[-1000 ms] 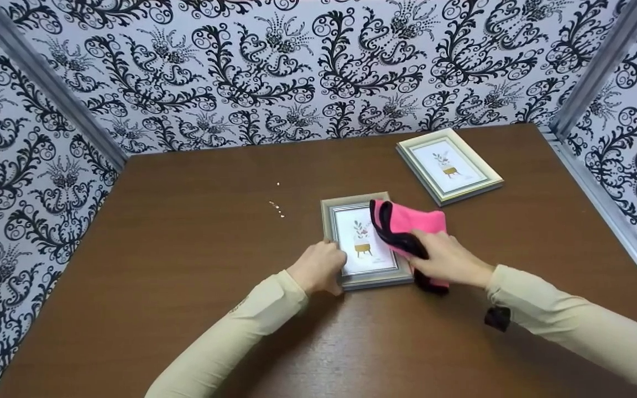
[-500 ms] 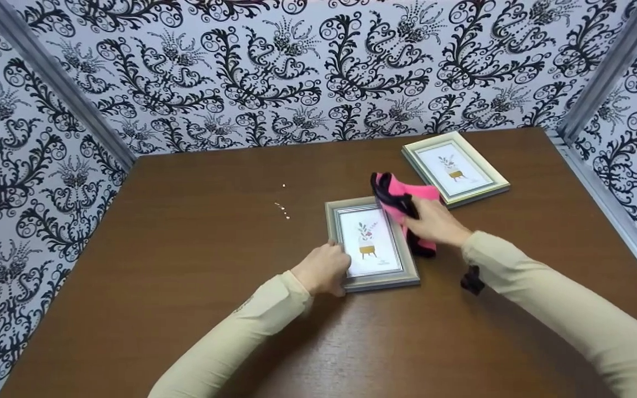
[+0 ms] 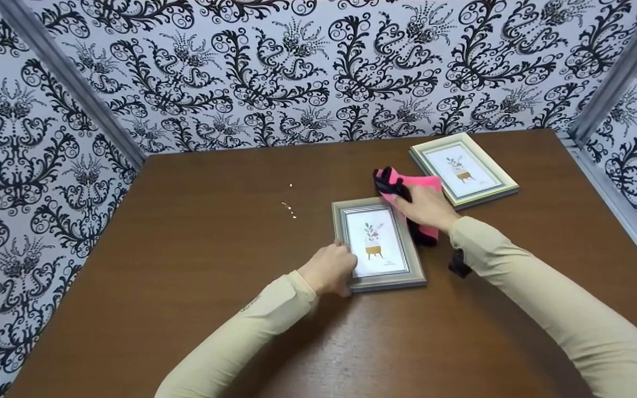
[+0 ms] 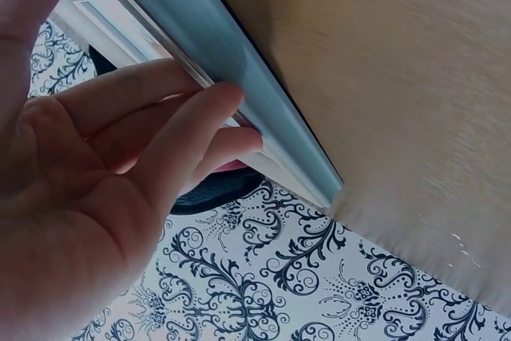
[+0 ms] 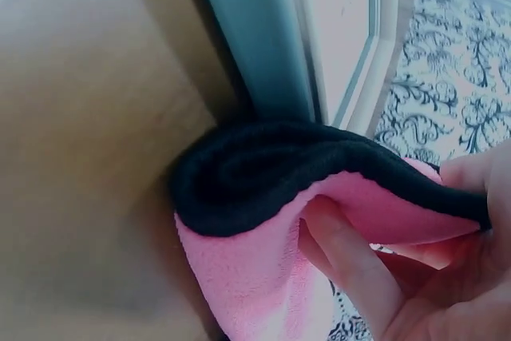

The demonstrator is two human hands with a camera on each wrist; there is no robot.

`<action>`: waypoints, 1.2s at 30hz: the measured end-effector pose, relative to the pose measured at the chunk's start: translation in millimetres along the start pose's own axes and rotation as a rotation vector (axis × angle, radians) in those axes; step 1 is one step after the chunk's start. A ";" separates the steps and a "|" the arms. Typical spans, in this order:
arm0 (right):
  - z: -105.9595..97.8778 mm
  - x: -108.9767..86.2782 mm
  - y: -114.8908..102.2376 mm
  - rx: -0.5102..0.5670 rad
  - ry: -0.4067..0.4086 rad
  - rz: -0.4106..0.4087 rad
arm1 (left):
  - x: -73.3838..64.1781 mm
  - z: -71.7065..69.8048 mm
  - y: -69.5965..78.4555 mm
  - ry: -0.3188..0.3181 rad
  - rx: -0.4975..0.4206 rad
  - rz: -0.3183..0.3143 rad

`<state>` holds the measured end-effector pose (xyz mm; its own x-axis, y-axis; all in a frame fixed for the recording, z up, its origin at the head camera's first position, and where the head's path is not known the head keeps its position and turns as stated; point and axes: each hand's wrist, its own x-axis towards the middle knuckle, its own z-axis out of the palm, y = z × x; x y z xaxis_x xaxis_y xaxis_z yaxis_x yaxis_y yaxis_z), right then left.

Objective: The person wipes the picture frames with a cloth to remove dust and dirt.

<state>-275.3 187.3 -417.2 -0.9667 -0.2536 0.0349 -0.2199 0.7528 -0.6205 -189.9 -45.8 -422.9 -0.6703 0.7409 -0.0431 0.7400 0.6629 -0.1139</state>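
1. At the near side of the brown table (image 3: pixel 213 260), two pale sleeves (image 3: pixel 551 293) reach forward; small dark object (image 3: pixel 459 264) at the right cuff.
2. Left hand (image 3: pixel 329 268): fingers curled, gripping the left edge of the nearer picture frame (image 3: pixel 376 237) close to its near corner.
3. Nearer frame lies flat, face up, between the two hands; print shows a plant in a yellow-brown, legged pot.
4. Right hand (image 3: pixel 426 207) pinches a folded pink cloth (image 3: pixel 423 181), black-edged, at the frame's far right corner. Right wrist view: black edging against the frame's outer side.
5. Left of that frame, apart from it: a few white specks (image 3: pixel 289 208).
6. Second picture frame (image 3: pixel 465 168), face up, angled, just beside the cloth; contact cannot be told.
7. Behind: black-and-white scroll-patterned wall (image 3: pixel 296 66), grey corner posts (image 3: pixel 617 72).
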 end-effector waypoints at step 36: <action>-2.0 -106.8 2.6 -0.608 -0.093 -0.647 | -1.4 3.7 -4.1 0.081 0.021 0.054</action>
<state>-172.9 217.5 -421.0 -0.6201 -0.7691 0.1546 -0.7761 0.6303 0.0225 -192.3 -49.9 -426.1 -0.6224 0.7821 0.0307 0.7729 0.6203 -0.1339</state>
